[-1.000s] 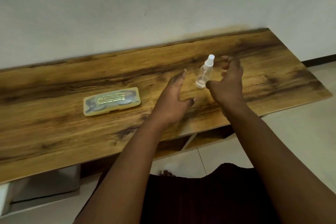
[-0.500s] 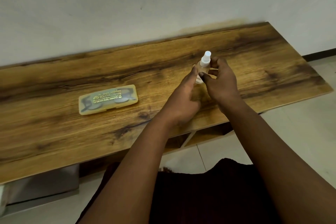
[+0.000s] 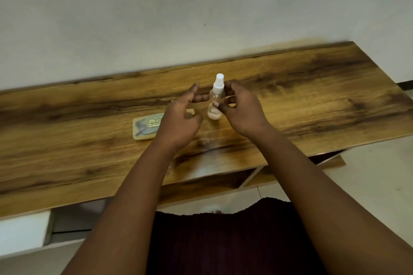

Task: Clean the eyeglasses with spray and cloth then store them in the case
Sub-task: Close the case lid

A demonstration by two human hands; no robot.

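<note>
Your right hand [image 3: 240, 108] pinches the spray bottle [image 3: 215, 101] at mid-frame — thumb across the clear body, fingertips curled behind it — holding it upright just above the table [image 3: 312, 96], white nozzle on top, probably so that the nozzle can be reached. Your left hand [image 3: 181, 118] sits just beside the bottle, fingers loosely spread and bent; whether a fingertip touches the bottle cannot be told. Its likely role is to steady the bottle or free the cap. To the left, partly behind your left hand, the translucent yellowish case [image 3: 145, 126] lies flat and shut, the eyeglasses showing dimly inside — not yet taken out. No cloth is visible. The table is dark-streaked wood set against a plain pale wall [image 3: 156, 18]; pale floor shows at lower right.
</note>
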